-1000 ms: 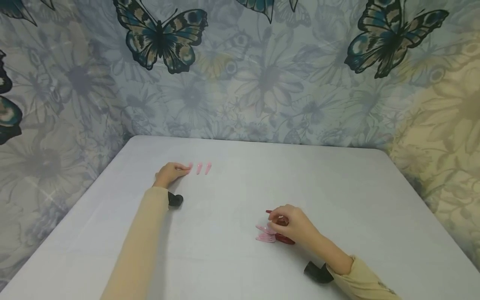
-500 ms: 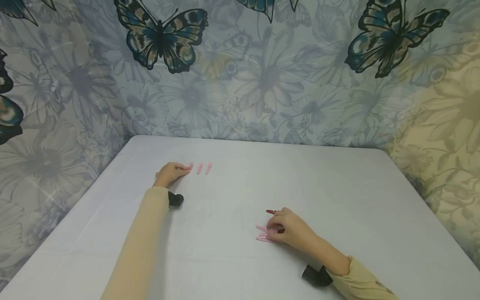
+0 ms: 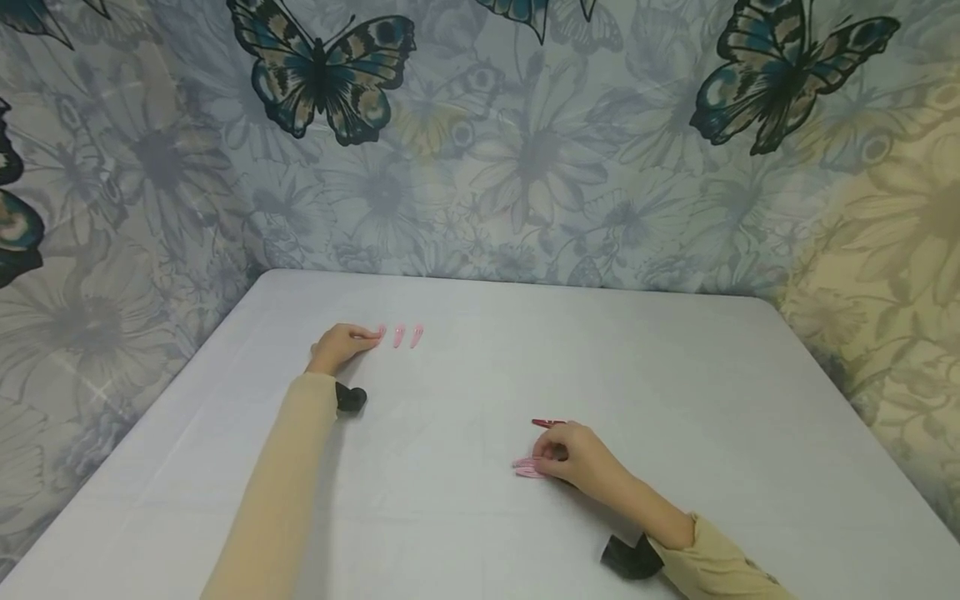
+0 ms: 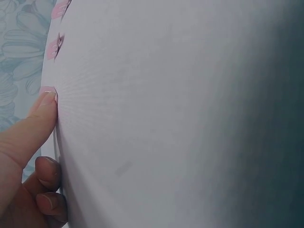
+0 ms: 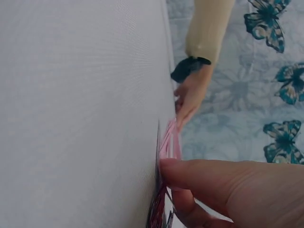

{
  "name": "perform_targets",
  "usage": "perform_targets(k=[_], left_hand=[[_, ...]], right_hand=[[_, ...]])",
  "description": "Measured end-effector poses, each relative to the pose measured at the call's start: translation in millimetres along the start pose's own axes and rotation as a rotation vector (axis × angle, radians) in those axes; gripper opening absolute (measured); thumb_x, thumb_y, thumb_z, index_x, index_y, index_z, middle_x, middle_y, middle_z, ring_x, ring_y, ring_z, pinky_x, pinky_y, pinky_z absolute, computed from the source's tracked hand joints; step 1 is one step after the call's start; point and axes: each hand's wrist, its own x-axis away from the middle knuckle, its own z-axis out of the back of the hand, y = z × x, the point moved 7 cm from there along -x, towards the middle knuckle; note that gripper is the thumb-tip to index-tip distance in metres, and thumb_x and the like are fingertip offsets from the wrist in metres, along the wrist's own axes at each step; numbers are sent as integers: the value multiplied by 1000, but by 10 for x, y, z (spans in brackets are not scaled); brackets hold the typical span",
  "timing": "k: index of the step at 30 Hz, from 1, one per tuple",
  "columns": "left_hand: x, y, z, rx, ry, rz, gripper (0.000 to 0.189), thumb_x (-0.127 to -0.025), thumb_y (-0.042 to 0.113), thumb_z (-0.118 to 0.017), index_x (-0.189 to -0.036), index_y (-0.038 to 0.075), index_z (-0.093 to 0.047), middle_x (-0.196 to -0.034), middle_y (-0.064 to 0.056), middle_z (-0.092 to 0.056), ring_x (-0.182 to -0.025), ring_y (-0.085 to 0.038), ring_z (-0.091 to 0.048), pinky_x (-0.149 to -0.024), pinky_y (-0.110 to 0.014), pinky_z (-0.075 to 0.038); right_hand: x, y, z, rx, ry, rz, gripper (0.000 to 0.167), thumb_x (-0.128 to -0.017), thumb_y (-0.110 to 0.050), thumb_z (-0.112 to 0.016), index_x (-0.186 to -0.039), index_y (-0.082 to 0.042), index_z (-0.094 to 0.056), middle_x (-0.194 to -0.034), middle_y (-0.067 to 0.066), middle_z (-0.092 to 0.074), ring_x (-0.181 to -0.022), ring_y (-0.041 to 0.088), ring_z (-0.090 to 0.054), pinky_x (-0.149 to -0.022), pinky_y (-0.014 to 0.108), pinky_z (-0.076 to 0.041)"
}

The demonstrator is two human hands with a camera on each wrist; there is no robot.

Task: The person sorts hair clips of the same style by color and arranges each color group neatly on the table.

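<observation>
At the far left of the table, my left hand pinches the leftmost pink snap hair clip. In the left wrist view the thumb covers most of that clip, and the lower fingers curl near the tabletop. Two more pink hair clips, a middle one and a right one, lie beside it in a row. Right of the table's middle, my right hand pinches pink hair clips between thumb and fingers. Dark red hair clips lie under this hand, mostly hidden in the head view; one red clip shows above it.
A white table spreads under both arms. Its far edge meets a wall covering printed with flowers and butterflies. Black wrist mounts, left and right, stick out from the cuffs.
My right hand has come down from over the pile onto the pink clips. Their spread ends have drawn closer together. My left hand stays in place on its clip.
</observation>
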Motion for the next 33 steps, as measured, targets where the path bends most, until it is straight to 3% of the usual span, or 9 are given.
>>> perform_targets(k=[4,10,17,21,24,33], left_hand=[[6,-14,21,-1,-2,4,39,-95,34,-63,-121,5,-65,-145,-22,-49,-138,-46,-37,-109,-73,-13],[26,-4,26,3,-5,4,40,-95,34,-62,-122,5,-65,-146,-22,-48,-138,-46,-36,-109,-74,-11],[38,80,5,-13,8,4,39,-95,33,-62,-123,5,-64,-145,-21,-49,-137,-45,-39,-110,-71,-16],[15,73,-13,-14,11,12,39,-95,34,-62,-122,6,-65,-145,-20,-50,-137,-43,-40,-111,-71,-15],[1,58,-15,-16,8,14,38,-95,34,-62,-122,7,-65,-145,-20,-49,-138,-43,-39,-111,-70,-16],[2,19,-8,-22,5,11,38,-96,33,-61,-122,6,-65,-146,-21,-48,-137,-45,-39,-110,-73,-13]], right_hand=[[-11,7,3,-94,5,-10,11,-80,-5,-76,-76,-10,-66,-70,-6,-60,-69,-4,-44,-63,18,-41],[-19,11,74,-349,28,-87,6,-83,1,-66,-82,0,-60,-67,-3,-53,-58,-1,-41,-53,18,-37],[-93,90,101,-547,-91,-178,19,-89,-5,-60,-96,12,-59,-76,-10,-59,-70,2,-51,-65,21,-45],[-206,91,114,-571,-145,-241,27,-93,-14,-60,-104,11,-61,-79,-10,-59,-64,3,-43,-60,20,-39],[-327,50,150,-582,-161,-227,28,-95,-15,-59,-106,11,-60,-78,-5,-59,-55,7,-34,-54,22,-33],[-726,3,240,-444,-144,-210,23,-97,-17,-59,-105,4,-64,-81,1,-65,-54,8,-35,-50,20,-31]])
